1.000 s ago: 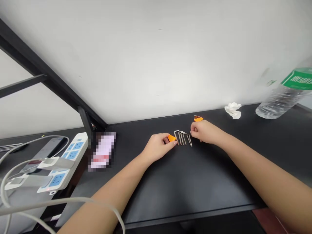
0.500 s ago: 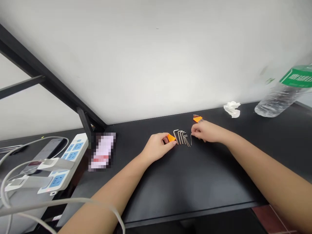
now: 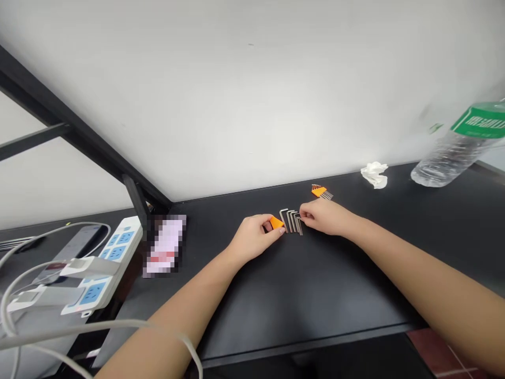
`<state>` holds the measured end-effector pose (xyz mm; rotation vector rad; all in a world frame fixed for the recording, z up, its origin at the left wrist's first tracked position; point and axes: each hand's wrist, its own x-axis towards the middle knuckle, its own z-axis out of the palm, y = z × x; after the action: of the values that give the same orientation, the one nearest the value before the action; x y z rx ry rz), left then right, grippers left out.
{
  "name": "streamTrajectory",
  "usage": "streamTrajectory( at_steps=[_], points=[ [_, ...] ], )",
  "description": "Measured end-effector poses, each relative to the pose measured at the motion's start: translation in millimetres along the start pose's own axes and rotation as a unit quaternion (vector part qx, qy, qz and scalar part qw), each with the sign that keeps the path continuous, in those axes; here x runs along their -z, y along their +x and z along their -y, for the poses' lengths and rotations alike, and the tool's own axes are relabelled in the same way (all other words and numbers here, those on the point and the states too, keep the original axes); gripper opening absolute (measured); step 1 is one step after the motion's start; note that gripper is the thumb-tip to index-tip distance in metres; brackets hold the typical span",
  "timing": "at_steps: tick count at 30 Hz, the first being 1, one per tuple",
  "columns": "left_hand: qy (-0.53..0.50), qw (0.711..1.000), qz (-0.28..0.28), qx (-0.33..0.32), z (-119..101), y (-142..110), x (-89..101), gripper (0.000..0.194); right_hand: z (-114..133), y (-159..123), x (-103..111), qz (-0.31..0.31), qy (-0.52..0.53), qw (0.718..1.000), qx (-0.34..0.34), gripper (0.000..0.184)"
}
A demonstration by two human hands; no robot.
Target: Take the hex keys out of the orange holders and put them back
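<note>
My left hand (image 3: 256, 237) pinches an orange hex key holder (image 3: 276, 223) between thumb and fingers, low over the black table. Just right of the holder, several silver L-shaped hex keys (image 3: 292, 221) lie side by side in a row, the longer ones on the left. At the row's right end my right hand (image 3: 321, 215) is closed, its fingertips on the short end of a small hex key (image 3: 300, 226). Behind this hand lies a second orange holder (image 3: 319, 191) with several hex keys in it.
On the black table (image 3: 300, 295) stand a tilted-looking clear bottle (image 3: 442, 160) with a green label and a crumpled white tissue (image 3: 374, 175). At left are a pixelated pinkish item (image 3: 168, 242), a white power strip (image 3: 118, 252), and cables. A black frame (image 3: 90, 142) rises there.
My right hand has moved left, bringing the small hex key from a little apart up against the row's right end. My left hand stays in place with the orange holder.
</note>
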<state>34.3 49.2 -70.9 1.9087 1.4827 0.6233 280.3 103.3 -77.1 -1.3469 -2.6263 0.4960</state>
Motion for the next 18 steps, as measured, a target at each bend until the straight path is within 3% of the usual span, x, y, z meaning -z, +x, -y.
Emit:
streamTrajectory(
  at_steps=[5, 8, 11, 18],
  points=[
    [0.014, 1.0, -0.016, -0.008, 1.1, 0.6, -1.3, 0.033, 0.7, 4.9, -4.8, -0.025, -0.015, 0.999, -0.045, 0.007],
    [0.019, 0.999, -0.031, -0.021, 1.2, 0.5, -1.1, 0.04, -0.9, 6.6, -5.6, -0.035, -0.002, 0.998, -0.052, 0.026],
    [0.021, 1.0, 0.002, -0.022, 0.7, -0.4, 0.4, 0.043, -1.2, 8.1, -5.9, -0.024, 0.008, 0.999, -0.036, 0.034],
    [0.063, 0.993, 0.065, -0.08, -1.4, -1.2, 4.1, 0.052, 5.3, 8.1, -8.6, -0.036, -0.006, 0.999, -0.02, 0.018]
  ],
)
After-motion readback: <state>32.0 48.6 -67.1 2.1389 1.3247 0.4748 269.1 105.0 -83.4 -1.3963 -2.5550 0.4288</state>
